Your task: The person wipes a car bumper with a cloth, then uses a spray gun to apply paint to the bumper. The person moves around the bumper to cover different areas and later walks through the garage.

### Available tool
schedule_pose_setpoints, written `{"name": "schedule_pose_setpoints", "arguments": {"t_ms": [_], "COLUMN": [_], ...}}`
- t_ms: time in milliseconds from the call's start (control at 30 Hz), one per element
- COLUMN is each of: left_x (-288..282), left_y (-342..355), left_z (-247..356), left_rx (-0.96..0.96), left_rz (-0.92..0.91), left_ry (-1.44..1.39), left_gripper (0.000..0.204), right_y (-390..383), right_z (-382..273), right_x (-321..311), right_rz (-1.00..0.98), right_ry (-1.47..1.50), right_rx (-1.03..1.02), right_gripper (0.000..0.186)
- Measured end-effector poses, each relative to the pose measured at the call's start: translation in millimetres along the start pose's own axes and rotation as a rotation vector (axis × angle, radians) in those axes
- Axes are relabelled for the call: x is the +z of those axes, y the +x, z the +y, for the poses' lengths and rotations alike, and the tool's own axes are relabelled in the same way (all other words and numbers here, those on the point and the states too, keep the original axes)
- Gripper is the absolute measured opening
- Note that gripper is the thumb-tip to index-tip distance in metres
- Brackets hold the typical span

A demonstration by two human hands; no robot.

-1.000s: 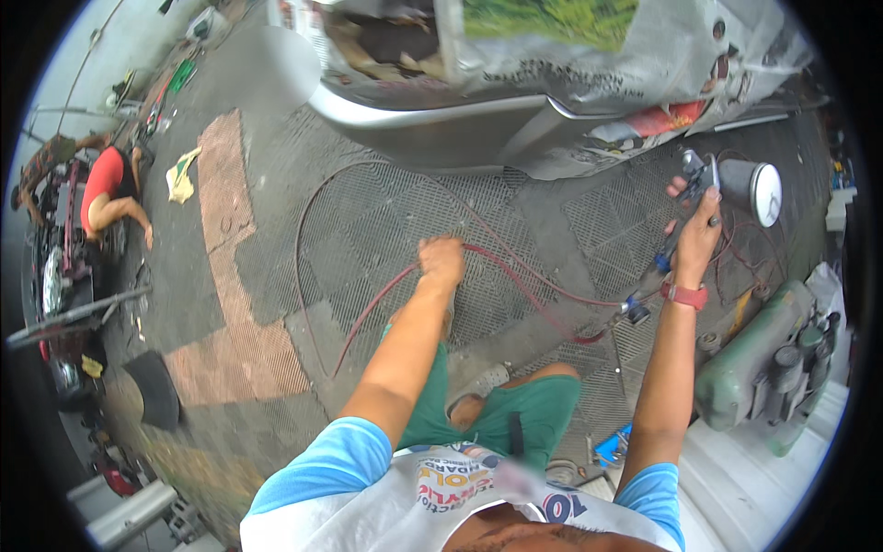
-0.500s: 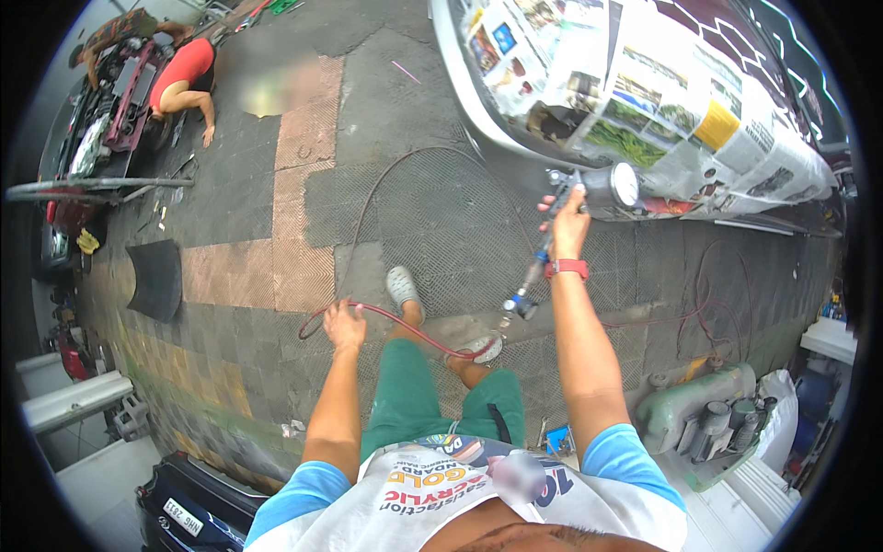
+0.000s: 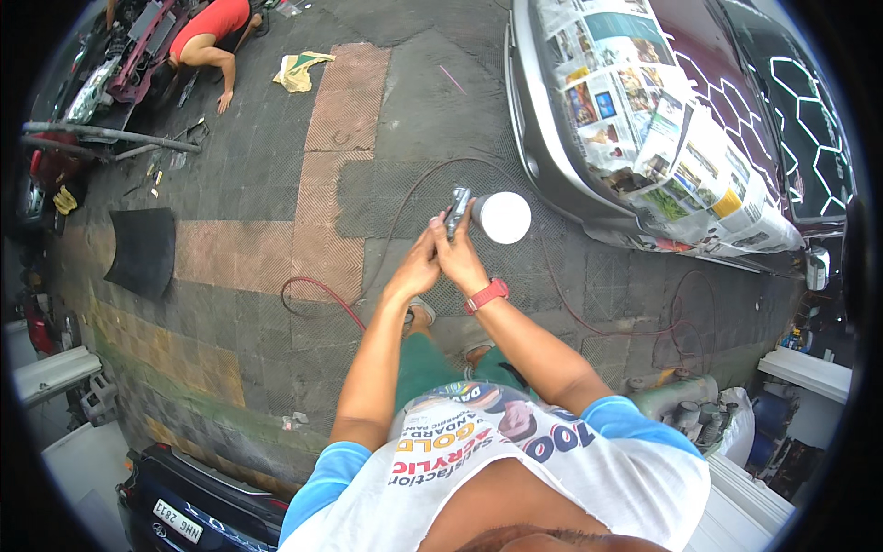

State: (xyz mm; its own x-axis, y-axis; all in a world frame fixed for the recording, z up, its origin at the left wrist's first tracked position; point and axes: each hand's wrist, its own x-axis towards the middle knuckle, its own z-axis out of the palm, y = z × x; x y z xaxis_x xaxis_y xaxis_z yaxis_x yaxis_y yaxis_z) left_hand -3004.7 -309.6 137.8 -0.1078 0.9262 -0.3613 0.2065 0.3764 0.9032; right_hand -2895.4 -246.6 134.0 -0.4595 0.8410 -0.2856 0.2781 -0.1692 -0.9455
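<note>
My right hand [image 3: 458,258] is closed round the grip of a metal spray gun [image 3: 458,204] held out in front of me. A round cup with a white top [image 3: 505,218] sits at the gun's right side. My left hand [image 3: 417,270] is drawn up against the right one, its fingers closed at the lower part of the gun. The hands hide the grip and exactly what the left fingers pinch. A red air hose [image 3: 322,283] loops to the left of my forearms and passes behind them.
A car partly masked with newspaper [image 3: 635,110] stands at the right. At the far left a person in red [image 3: 210,35] crouches by a dismantled vehicle. A black curved panel [image 3: 143,251], a yellowish cloth [image 3: 299,74] and a thin hose [image 3: 598,328] lie on the matted floor. A compressor [image 3: 690,405] is at lower right.
My right hand has brought the spray gun left, away from the car, and turned it. My left hand has left the red hose and come up to the gun. My view has shifted.
</note>
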Motion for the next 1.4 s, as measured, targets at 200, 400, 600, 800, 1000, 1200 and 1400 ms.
{"name": "schedule_pose_setpoints", "arguments": {"t_ms": [200,400,600,800,1000,1200,1400], "left_x": [-100,-165,-206,-254,-316,-369,-425], "left_y": [-30,-48,-24,69,194,307,385], "left_z": [-60,-35,102,170,155,191,255], "left_rx": [0.103,0.184,0.559,0.773,0.863,0.824,0.549], "left_rz": [0.172,0.081,0.377,0.265,0.398,0.429,0.108], "left_ry": [0.114,0.120,0.472,1.049,1.020,0.617,-0.075], "left_gripper": [0.069,0.077,0.079,0.071,0.034,0.027,0.033], "right_y": [5,27,85,159,271,385,463], "right_z": [-25,-45,-76,-96,-129,-200,-232], "right_x": [97,125,127,158,186,165,152], "right_rz": [-0.212,-0.151,0.020,-0.084,-0.105,0.063,0.097], "right_ry": [-0.100,-0.074,-0.097,-0.208,-0.164,-0.037,-0.202], "right_rx": [-0.156,-0.233,-0.387,-0.668,-0.515,-0.635,-0.350], "right_gripper": [0.115,0.099,0.077,0.049,0.041,0.048,0.063]}}
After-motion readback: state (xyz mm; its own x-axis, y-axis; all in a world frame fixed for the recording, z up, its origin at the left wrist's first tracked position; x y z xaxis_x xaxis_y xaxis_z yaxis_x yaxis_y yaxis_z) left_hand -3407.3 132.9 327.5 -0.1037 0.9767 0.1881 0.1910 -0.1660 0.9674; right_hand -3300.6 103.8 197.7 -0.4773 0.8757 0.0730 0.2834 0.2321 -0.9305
